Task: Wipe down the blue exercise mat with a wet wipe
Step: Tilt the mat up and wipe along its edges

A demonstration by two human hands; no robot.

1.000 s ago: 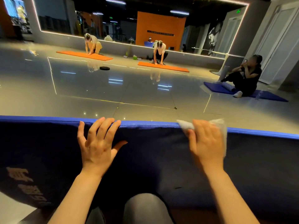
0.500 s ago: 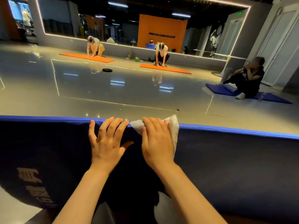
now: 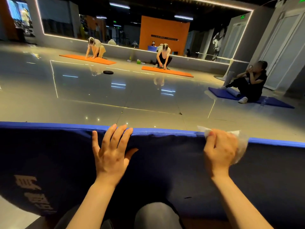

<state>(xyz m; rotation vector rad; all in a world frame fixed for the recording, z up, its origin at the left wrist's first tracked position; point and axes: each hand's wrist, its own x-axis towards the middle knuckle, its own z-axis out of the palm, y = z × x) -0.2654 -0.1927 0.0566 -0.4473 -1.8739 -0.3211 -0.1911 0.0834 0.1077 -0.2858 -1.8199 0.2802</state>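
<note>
The blue exercise mat (image 3: 173, 162) spreads across the lower half of the view, dark on top with a brighter blue far edge and faded lettering at the lower left. My left hand (image 3: 112, 151) lies flat on it, fingers spread, fingertips at the far edge. My right hand (image 3: 220, 151) is farther right, fingers curled around a white wet wipe (image 3: 241, 146) pressed against the mat's far edge. The wipe sticks out past my fingers at the top and right. My knee (image 3: 156, 215) shows below the mat.
Glossy grey floor (image 3: 99, 96) stretches beyond the mat. Two people kneel on orange mats (image 3: 166, 71) by the far mirror wall. A person sits on a blue mat (image 3: 247, 98) at right. A black weight plate (image 3: 108, 72) lies on the floor.
My right hand has swept the wipe to the right along the mat's far edge, away from my left hand, after coming in beside it half a second ago. My left hand has stayed put.
</note>
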